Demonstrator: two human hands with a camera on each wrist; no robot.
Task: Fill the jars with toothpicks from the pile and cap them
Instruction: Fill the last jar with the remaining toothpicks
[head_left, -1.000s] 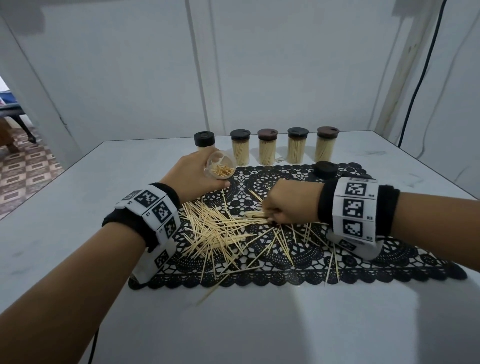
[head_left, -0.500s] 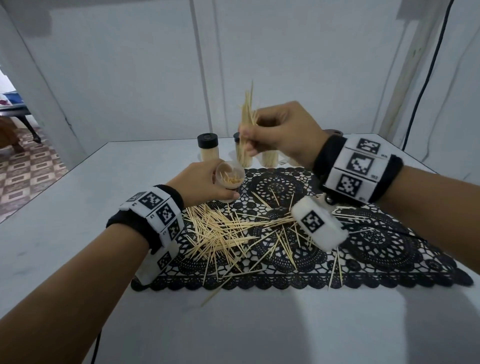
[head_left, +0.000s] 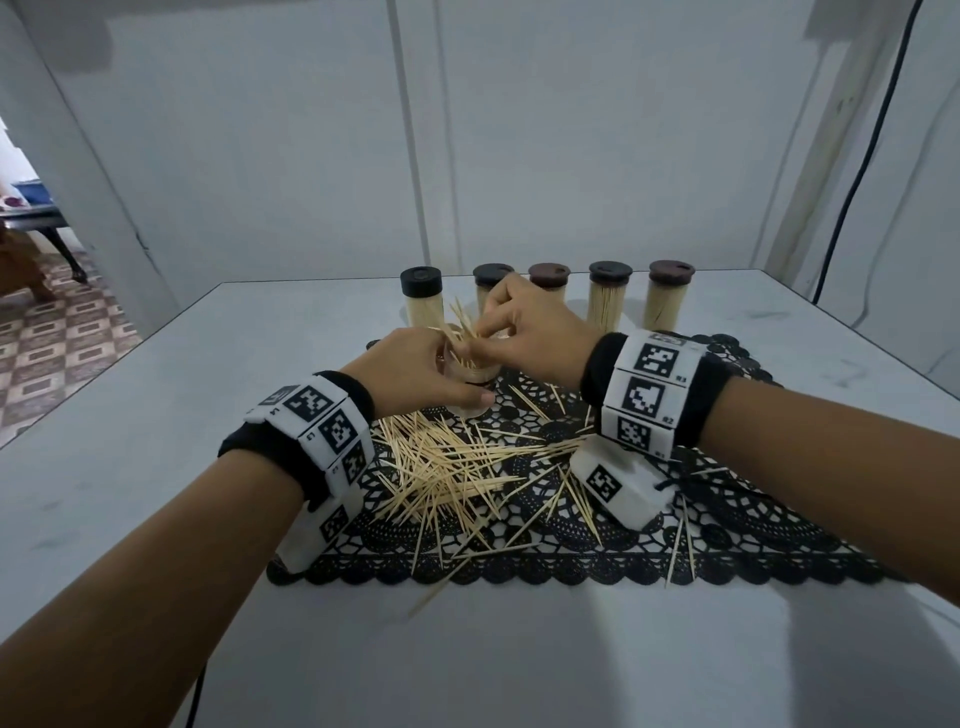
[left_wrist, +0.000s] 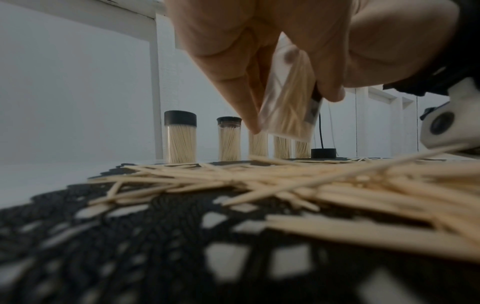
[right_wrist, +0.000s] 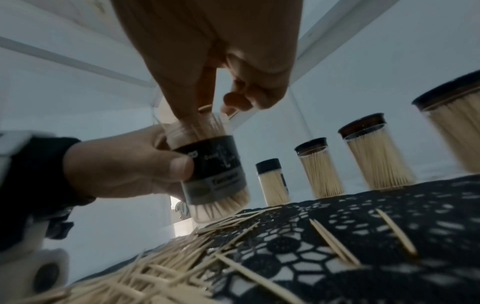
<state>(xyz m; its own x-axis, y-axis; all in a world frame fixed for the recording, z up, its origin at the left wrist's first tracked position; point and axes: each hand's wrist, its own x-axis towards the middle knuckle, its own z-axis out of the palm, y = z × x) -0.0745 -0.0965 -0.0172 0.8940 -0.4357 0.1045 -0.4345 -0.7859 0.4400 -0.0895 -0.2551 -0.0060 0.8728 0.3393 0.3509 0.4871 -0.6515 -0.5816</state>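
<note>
My left hand (head_left: 415, 374) grips a clear open jar (head_left: 470, 382) with a dark label, held tilted just above the black lace mat (head_left: 727, 519); the jar (right_wrist: 213, 174) is partly filled. My right hand (head_left: 524, 332) is at the jar's mouth and pinches a bunch of toothpicks (head_left: 464, 332) that fan out of it. The loose toothpick pile (head_left: 452, 467) lies on the mat below both hands. In the left wrist view the jar (left_wrist: 288, 107) hangs between my fingers, and a loose black cap (left_wrist: 323, 153) sits on the mat's far side.
Several full, capped jars stand in a row behind the mat, from the left one (head_left: 422, 301) to the right one (head_left: 670, 293). Stray toothpicks (head_left: 678, 540) lie on the mat's right part. White walls close the table's back and right sides.
My right hand took a bunch of toothpicks from the pile, lifted it high, and has now brought it down into the jar's mouth. The left hand tipped the jar more upright.
</note>
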